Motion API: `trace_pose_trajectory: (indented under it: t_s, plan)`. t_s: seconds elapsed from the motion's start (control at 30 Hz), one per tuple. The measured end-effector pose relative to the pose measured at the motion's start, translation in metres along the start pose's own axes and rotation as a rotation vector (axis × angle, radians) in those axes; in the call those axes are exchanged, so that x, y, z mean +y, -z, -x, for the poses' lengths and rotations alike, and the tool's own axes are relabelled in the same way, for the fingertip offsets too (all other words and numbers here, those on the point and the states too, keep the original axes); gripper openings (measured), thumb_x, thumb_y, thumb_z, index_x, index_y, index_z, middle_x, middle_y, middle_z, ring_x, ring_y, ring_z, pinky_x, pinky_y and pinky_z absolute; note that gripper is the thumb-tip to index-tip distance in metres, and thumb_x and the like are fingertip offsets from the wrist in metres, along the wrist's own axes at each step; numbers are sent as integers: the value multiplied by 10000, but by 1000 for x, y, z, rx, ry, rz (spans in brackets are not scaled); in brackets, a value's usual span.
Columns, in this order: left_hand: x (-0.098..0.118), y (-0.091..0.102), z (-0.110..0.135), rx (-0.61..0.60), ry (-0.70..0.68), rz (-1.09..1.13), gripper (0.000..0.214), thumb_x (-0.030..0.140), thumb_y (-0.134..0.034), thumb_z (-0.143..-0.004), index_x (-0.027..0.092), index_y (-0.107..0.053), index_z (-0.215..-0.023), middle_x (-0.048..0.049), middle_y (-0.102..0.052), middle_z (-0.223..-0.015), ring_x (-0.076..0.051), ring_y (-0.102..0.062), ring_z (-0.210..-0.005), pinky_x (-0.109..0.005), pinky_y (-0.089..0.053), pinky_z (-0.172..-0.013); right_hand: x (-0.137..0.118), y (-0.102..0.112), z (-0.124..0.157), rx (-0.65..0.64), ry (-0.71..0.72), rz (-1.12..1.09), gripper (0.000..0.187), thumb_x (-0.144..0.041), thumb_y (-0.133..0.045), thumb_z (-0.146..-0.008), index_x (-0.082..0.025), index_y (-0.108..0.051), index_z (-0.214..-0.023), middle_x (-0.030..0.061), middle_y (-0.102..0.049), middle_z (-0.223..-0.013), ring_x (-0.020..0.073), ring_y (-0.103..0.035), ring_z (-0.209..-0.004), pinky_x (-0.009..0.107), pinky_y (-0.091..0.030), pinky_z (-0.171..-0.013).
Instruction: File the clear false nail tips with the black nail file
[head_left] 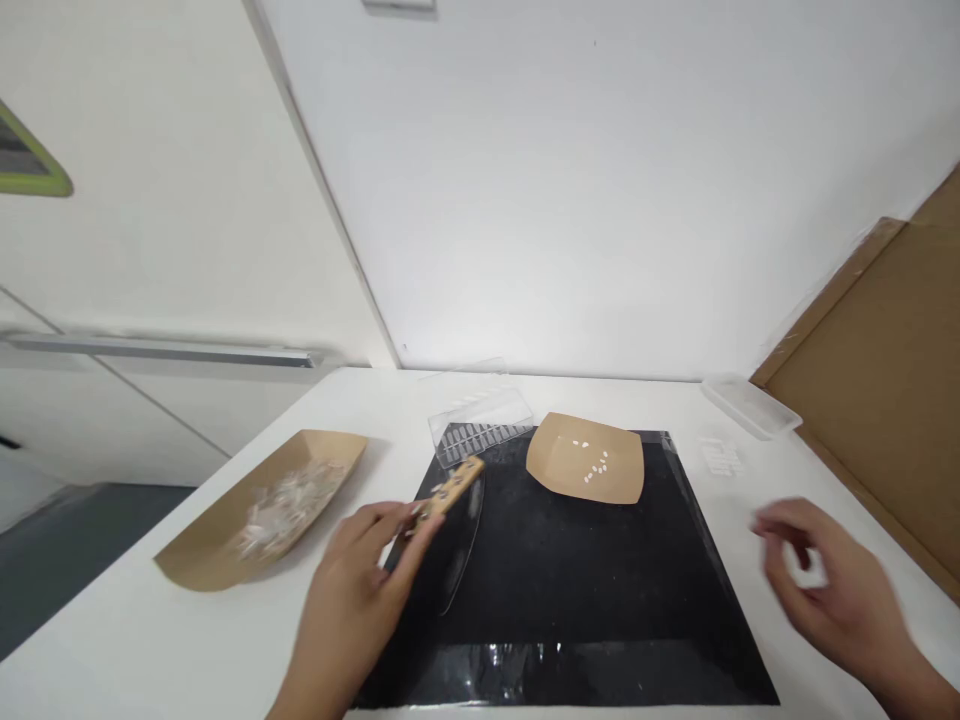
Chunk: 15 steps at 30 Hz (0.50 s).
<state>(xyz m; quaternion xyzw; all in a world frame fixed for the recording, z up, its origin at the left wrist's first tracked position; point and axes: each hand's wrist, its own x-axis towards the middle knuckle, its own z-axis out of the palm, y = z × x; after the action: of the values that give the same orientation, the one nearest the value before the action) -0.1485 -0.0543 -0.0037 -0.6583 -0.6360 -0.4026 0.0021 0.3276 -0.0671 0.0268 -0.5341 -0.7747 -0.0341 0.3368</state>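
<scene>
One kraft paper tray (pixel 225 555) sits leftmost on the white table (pixel 135 630), heaped with white flakes (pixel 289 510) too many to count; the left hand (pixel 352 580) pinches one wooden strip (pixel 450 490) above the black mat (pixel 570 590), its long axis slanting up and right, far end pointing toward one clear ridged box (pixel 480 425); a second kraft tray (pixel 585 460) on the mat holds about ten white bits (pixel 596 465); the right hand (pixel 825 590), blurred, hangs open and empty beyond the mat's right edge, near one clear plastic lid (pixel 750 407).
</scene>
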Motion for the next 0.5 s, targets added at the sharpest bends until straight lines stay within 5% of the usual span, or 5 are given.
trace_pose_trajectory:
  t_s: [0.1,0.17,0.33,0.4,0.5]
  plan:
    - [45,-20,-26,-155,-246,145,309,503,-592,-1018,235,-738,-1061,-74,-703,-1041,-241,-661,-968,-361,-567,-845,-24,-36,-50,-315,224,-46,267,-324,-618,-1000,-277,-587,-1260,101,-657,-1185,259,-661,-1010,395,-584,-812]
    - [68,-37,-41,-329,-408,196,247,427,-600,-1031,234,-721,-1126,-75,-690,-1080,-228,-647,-987,-359,-577,-849,-37,-61,-79,-408,345,-57,321,-376,-668,-979,-257,-583,-1265,112,-647,-1244,282,-641,-1086,423,-552,-882]
    - [87,-75,-56,-538,-598,220,184,365,-650,-1007,206,-710,-1077,-79,-675,-1051,-240,-630,-999,-383,-583,-859,-35,-114,-110,-452,459,-17,221,-263,-678,-973,-224,-617,-1182,77,-691,-1112,257,-637,-1047,378,-448,-856]
    - [84,-84,-53,-565,-601,248,166,346,-653,-1005,207,-709,-1074,-75,-668,-1027,-229,-623,-966,-369,-573,-845,-26,-126,-111,-427,438,-16,49,-230,-615,-1019,-221,-630,-1065,52,-702,-1032,220,-636,-974,343,-407,-816]
    - [78,-91,-47,-589,-596,290,148,324,-657,-1002,211,-708,-1084,-70,-659,-1002,-217,-605,-927,-342,-552,-801,-14,-134,-109,-370,377,4,95,-245,-595,-1046,-215,-625,-961,37,-701,-957,197,-621,-893,328,-376,-797]
